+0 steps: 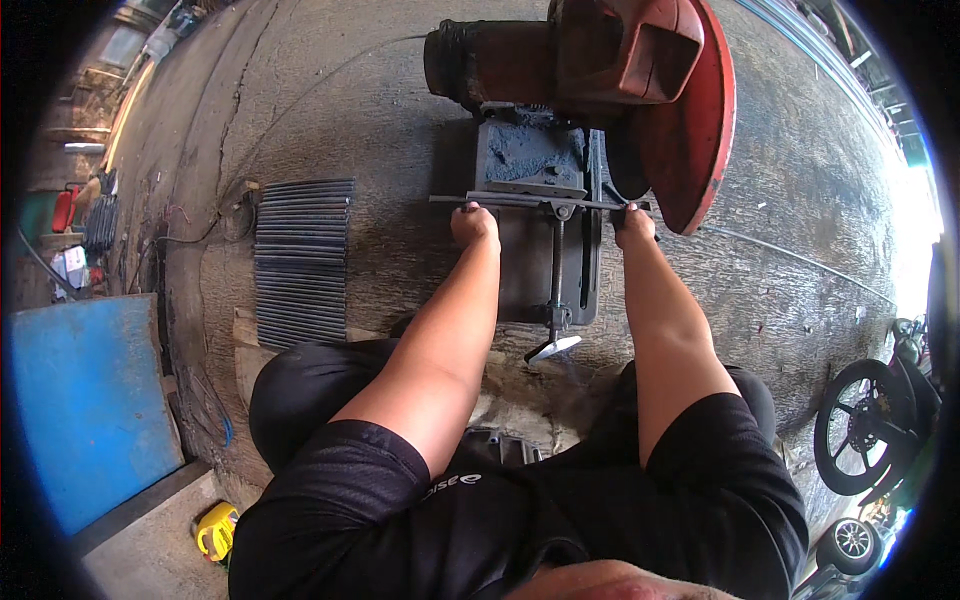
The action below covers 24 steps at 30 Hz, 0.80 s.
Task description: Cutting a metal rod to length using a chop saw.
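Observation:
A red cut-off saw (690,120) stands on the floor in front of me, its dark motor (505,60) to the left and its rounded guard to the right. Across its vise lies a thin metal bar (445,199). My left hand (475,226) is closed on the bar's left part. Close to the lower edge of the guard, my right hand (635,228) is closed at the bar's right end. Between my forearms runs the vise screw (558,262) with its pale handwheel (553,349). The saw's blade is mostly hidden by the guard.
Many cut metal bars (303,262) lie side by side left of the saw. A blue panel (95,400) and a yellow tape measure (215,532) are farther left. A long thin rod (800,262) stretches over the floor at right, near a motorcycle wheel (852,427).

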Motion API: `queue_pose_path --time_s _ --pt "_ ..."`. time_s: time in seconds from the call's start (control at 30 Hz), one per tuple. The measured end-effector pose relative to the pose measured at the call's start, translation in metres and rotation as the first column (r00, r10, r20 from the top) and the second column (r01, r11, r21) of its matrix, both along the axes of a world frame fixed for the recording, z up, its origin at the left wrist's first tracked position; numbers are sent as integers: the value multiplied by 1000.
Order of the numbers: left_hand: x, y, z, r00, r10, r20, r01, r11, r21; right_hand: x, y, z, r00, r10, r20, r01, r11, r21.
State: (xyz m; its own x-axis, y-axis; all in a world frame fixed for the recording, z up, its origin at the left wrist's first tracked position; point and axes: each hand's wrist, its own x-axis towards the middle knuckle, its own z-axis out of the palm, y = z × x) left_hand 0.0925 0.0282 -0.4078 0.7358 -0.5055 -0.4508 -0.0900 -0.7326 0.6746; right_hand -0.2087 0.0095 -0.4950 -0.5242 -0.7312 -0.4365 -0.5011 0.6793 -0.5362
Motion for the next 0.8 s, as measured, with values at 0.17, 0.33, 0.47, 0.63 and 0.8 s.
queue_pose_path --time_s 0.17,0.33,0.47,0.63,0.8 --pt "-8 2 17 999 31 29 -32 999 5 7 1 0 998 50 -29 -49 998 30" --pt "-18 1 24 994 97 54 -101 993 65 29 0 29 588 -486 647 579 811 83" --pt "-15 -1 24 992 119 43 -119 993 9 47 6 45 332 -530 780 713 682 160" --pt "0 -11 1 979 201 15 -202 978 45 53 11 48 452 -384 805 641 767 6" --pt "7 -12 -4 912 301 -278 -315 949 -7 35 8 6 406 -489 772 639 756 143"
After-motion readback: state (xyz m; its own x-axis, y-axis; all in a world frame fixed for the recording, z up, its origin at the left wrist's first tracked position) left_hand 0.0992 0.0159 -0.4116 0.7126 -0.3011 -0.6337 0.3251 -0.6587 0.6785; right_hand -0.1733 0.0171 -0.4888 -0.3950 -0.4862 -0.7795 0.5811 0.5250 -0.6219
